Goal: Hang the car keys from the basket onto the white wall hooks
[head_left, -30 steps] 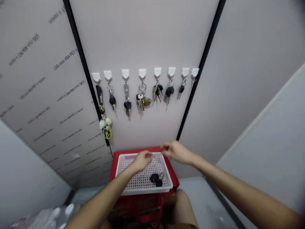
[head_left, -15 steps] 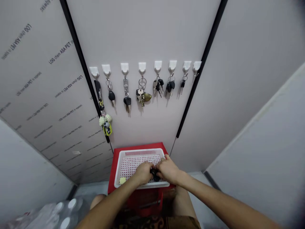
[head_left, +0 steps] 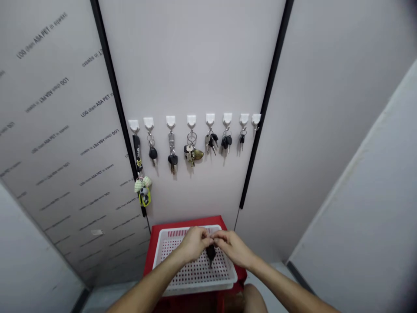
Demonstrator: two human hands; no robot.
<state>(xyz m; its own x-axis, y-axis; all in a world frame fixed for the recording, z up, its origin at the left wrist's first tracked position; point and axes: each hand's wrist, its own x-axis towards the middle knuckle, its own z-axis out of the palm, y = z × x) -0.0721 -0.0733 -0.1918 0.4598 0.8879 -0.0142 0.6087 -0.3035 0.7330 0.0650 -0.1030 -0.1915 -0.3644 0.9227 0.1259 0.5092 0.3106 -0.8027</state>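
A set of black-headed keys (head_left: 211,251) hangs tip down above the white perforated basket (head_left: 195,287). My left hand (head_left: 195,242) pinches it at the top from the left. From the right, my right hand (head_left: 232,247) meets it, thumb and fingertips closed at the same spot. Whatever ring joins the keys is hidden by my fingers. Beneath both hands, the basket rests on a red stool (head_left: 150,256).
White adhesive hooks (head_left: 191,121) line the wall ahead, most bearing keys, such as a bunch with a brass-coloured fob (head_left: 197,154). At the far left hangs a strap with a plush charm (head_left: 143,187). Black strips (head_left: 267,104) edge the panel.
Both hands have lifted the keys from low in the basket, so they now dangle below my fingertips. My view has tilted, and the hooks appear lower.
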